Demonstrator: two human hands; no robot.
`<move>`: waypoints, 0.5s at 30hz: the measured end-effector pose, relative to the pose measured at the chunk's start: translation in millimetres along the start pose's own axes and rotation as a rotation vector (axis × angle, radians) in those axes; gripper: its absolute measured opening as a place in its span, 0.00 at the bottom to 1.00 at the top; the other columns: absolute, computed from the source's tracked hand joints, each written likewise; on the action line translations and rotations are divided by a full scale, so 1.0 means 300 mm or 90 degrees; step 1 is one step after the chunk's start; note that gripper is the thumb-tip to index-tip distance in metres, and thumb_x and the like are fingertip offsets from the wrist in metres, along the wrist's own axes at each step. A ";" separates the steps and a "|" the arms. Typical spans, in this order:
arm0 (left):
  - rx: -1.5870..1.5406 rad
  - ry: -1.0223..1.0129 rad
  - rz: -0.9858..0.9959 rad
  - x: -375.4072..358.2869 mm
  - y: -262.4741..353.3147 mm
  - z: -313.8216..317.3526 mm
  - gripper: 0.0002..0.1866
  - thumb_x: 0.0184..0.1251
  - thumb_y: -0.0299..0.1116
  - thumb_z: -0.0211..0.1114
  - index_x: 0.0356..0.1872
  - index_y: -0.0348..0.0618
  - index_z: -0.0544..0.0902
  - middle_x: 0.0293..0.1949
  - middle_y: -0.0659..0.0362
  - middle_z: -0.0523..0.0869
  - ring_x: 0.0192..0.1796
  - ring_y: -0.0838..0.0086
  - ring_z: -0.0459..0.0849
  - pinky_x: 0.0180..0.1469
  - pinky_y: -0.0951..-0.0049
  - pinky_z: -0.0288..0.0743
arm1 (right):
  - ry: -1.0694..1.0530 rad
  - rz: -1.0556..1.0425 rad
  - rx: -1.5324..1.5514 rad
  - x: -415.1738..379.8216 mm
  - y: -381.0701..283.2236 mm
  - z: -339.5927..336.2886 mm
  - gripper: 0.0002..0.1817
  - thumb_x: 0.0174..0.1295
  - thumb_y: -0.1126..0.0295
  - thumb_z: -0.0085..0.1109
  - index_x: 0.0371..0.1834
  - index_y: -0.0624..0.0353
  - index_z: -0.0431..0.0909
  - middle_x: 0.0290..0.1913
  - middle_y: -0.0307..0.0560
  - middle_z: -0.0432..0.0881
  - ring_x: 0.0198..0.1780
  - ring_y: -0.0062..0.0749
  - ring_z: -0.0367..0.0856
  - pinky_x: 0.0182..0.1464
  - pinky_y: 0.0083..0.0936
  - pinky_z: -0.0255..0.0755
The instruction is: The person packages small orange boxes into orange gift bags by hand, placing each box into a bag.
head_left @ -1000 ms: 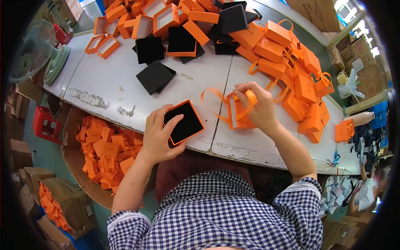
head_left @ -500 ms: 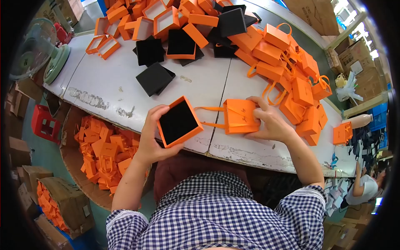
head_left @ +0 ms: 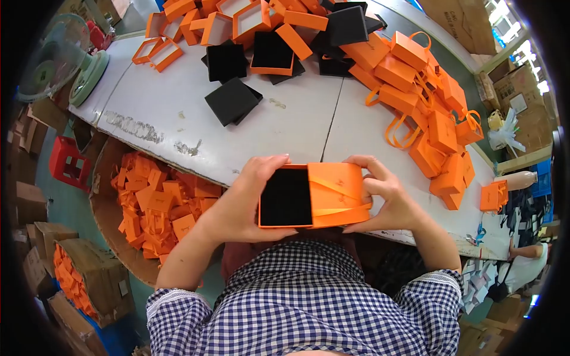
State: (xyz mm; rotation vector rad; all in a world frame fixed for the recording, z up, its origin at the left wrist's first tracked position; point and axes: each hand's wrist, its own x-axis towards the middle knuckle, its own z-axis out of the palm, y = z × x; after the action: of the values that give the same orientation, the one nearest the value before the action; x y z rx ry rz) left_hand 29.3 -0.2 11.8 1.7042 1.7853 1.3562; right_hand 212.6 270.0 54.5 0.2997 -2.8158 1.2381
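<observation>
My left hand (head_left: 243, 199) is closed round an orange box tray (head_left: 285, 226) lined with a black pad (head_left: 286, 197), thumb and fingers along its long sides. My right hand (head_left: 389, 199) grips an orange box sleeve (head_left: 335, 204) by its right end. Across the sleeve's printed top lies a flat orange ribbon (head_left: 341, 215). The tray's right end meets the sleeve's left edge, both level in front of my body. Just beyond them on the table lie stacked black square pads (head_left: 231, 102).
A heap of finished-looking orange boxes with ribbon handles (head_left: 409, 98) covers the table's right. Orange trays (head_left: 252, 24) and more black pads (head_left: 227, 62) lie at the back. Below left stands a carton (head_left: 113, 222) full of orange sleeves. A fan (head_left: 89, 77) stands at the left corner.
The tray and the sleeve were apart; now they are brought together end to end. My left hand has moved right with the tray, which has turned square to the sleeve. The ribbon now lies over the sleeve.
</observation>
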 end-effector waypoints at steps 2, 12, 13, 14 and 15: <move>0.045 -0.006 0.051 -0.004 -0.005 0.065 0.72 0.42 0.55 0.90 0.84 0.40 0.52 0.81 0.36 0.54 0.82 0.37 0.54 0.82 0.44 0.54 | 0.028 0.001 0.041 0.030 -0.025 0.086 0.31 0.41 0.60 0.91 0.29 0.59 0.71 0.70 0.65 0.71 0.60 0.55 0.81 0.54 0.40 0.82; 0.063 0.146 -0.052 -0.200 0.010 0.001 0.77 0.42 0.61 0.89 0.88 0.51 0.44 0.85 0.33 0.40 0.85 0.36 0.46 0.81 0.38 0.48 | -0.005 -0.161 0.084 0.301 -0.031 0.361 0.30 0.46 0.57 0.87 0.37 0.58 0.72 0.71 0.67 0.67 0.64 0.63 0.76 0.59 0.47 0.80; 0.124 0.150 -0.076 -0.224 0.013 -0.009 0.74 0.43 0.59 0.89 0.87 0.50 0.47 0.85 0.34 0.43 0.83 0.37 0.51 0.80 0.38 0.51 | -0.003 -0.199 0.081 0.330 -0.034 0.380 0.31 0.46 0.56 0.86 0.41 0.59 0.73 0.70 0.67 0.68 0.66 0.67 0.74 0.63 0.48 0.78; 0.182 0.156 -0.099 -0.246 0.016 -0.017 0.71 0.45 0.58 0.88 0.87 0.50 0.50 0.84 0.34 0.46 0.80 0.37 0.56 0.79 0.38 0.54 | -0.002 -0.202 0.081 0.353 -0.040 0.387 0.31 0.46 0.56 0.86 0.41 0.59 0.73 0.70 0.67 0.68 0.66 0.67 0.74 0.63 0.48 0.78; 0.190 0.165 -0.114 -0.276 0.018 -0.028 0.64 0.49 0.53 0.87 0.84 0.46 0.57 0.81 0.38 0.56 0.74 0.44 0.66 0.76 0.42 0.62 | -0.058 -0.192 0.111 0.380 -0.061 0.378 0.35 0.46 0.55 0.87 0.49 0.59 0.74 0.72 0.67 0.66 0.68 0.65 0.72 0.66 0.48 0.76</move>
State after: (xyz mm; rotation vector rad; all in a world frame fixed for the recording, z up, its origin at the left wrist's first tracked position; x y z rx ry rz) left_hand 45.5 -79.2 -10.0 1.5103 2.3262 1.3367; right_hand 107.9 156.8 4.9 0.7752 -2.6058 1.4287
